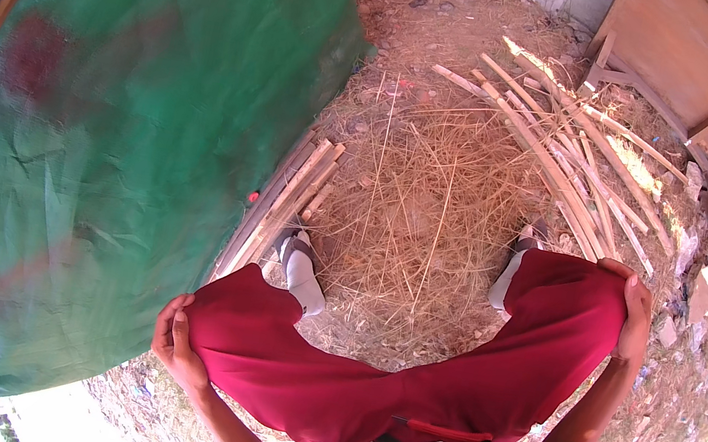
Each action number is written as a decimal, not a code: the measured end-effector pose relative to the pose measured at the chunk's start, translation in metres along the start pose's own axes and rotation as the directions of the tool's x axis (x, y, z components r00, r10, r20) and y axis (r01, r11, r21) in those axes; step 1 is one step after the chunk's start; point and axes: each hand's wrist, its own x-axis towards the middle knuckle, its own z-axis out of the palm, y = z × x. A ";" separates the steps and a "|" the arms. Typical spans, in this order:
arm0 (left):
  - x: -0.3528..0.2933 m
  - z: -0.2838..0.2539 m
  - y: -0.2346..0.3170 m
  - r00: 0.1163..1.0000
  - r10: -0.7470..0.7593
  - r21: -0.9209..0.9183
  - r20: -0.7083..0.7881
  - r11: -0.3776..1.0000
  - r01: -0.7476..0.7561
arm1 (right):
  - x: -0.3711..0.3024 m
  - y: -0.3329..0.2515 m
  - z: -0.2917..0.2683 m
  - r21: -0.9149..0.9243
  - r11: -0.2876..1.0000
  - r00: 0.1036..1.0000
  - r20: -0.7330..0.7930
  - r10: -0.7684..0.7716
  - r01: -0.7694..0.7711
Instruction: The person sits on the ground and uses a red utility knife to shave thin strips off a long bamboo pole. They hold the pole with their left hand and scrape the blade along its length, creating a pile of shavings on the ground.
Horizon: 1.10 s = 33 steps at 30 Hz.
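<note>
I sit with my knees spread in dark red shorts (pixel 282 373). My left hand (pixel 176 343) rests on the outer side of the left knee, its fingers loosely bent and nothing held. On the right knee lies my right hand (pixel 635 317), thumb and fingers apart against the cloth, also without an object. Across my lap is a slim red thing (pixel 445 432) with a dark end; its kind cannot be made out. Between my feet dry straw and thin strips (pixel 419 194) cover the ground.
A large green sheet-covered surface (pixel 155 122) stands close on the left, with wooden strips (pixel 287 200) stacked along its edge. Long split poles (pixel 563 144) lie heaped ahead to the right. Beyond them are wooden panels (pixel 680 60) and broken rubble (pixel 699 297).
</note>
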 end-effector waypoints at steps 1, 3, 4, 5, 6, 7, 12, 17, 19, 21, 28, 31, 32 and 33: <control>0.000 -0.001 0.000 1.000 -0.031 -0.017 -0.002 0.999 0.031 | 0.002 0.007 -0.002 0.074 0.997 0.999 0.037 0.028 -0.030; 0.000 -0.001 -0.002 1.000 -0.030 -0.028 0.002 0.999 0.030 | 0.009 0.013 -0.006 0.211 0.974 0.993 0.102 0.063 -0.083; 0.000 -0.001 -0.003 1.000 -0.029 -0.033 0.002 0.999 0.029 | 0.013 0.016 -0.007 0.228 0.967 0.991 0.098 0.095 -0.115; -0.001 -0.001 -0.003 1.000 -0.023 -0.024 0.004 0.999 0.023 | 0.018 0.019 -0.007 0.247 0.958 0.987 0.098 0.125 -0.145; 0.000 -0.001 -0.003 1.000 -0.028 -0.017 0.006 0.999 0.028 | 0.024 0.027 -0.006 0.269 0.947 0.983 0.100 0.155 -0.176; 0.000 0.000 -0.002 0.999 -0.034 -0.009 0.006 0.999 0.034 | 0.033 0.045 -0.018 0.376 0.877 0.952 0.177 0.250 -0.300; 0.004 -0.002 -0.008 1.000 -0.003 -0.001 0.024 1.000 0.003 | 0.073 0.128 -0.053 0.349 0.852 0.918 0.080 0.388 -0.390; 0.004 -0.007 -0.003 0.999 -0.013 0.019 0.048 1.000 0.012 | 0.108 0.236 -0.123 -0.301 0.842 0.880 -0.313 0.356 -0.448; 0.004 -0.012 -0.012 0.999 -0.007 0.017 0.035 1.000 0.007 | 0.114 0.274 -0.155 -0.601 0.632 0.866 -0.421 0.271 -0.490; 0.002 -0.014 -0.015 1.000 -0.009 -0.007 0.020 1.000 0.009 | 0.114 0.299 -0.179 -0.723 0.438 0.844 -0.488 0.224 -0.534; 0.008 -0.017 -0.024 0.998 -0.032 -0.072 0.059 0.997 0.036 | 0.129 0.331 -0.222 -0.809 0.206 0.832 -0.510 0.217 -0.550; 0.008 -0.011 -0.013 0.998 0.006 -0.019 0.064 1.000 -0.005 | 0.136 0.330 -0.210 -0.818 0.234 0.850 -0.494 0.182 -0.525; 0.010 -0.008 -0.011 0.998 0.004 -0.014 0.063 1.000 -0.003 | 0.139 0.330 -0.208 -0.825 0.249 0.861 -0.488 0.139 -0.508; 0.011 -0.006 -0.010 0.998 0.001 -0.009 0.061 1.000 0.000 | 0.142 0.329 -0.207 -0.819 0.264 0.860 -0.484 0.163 -0.510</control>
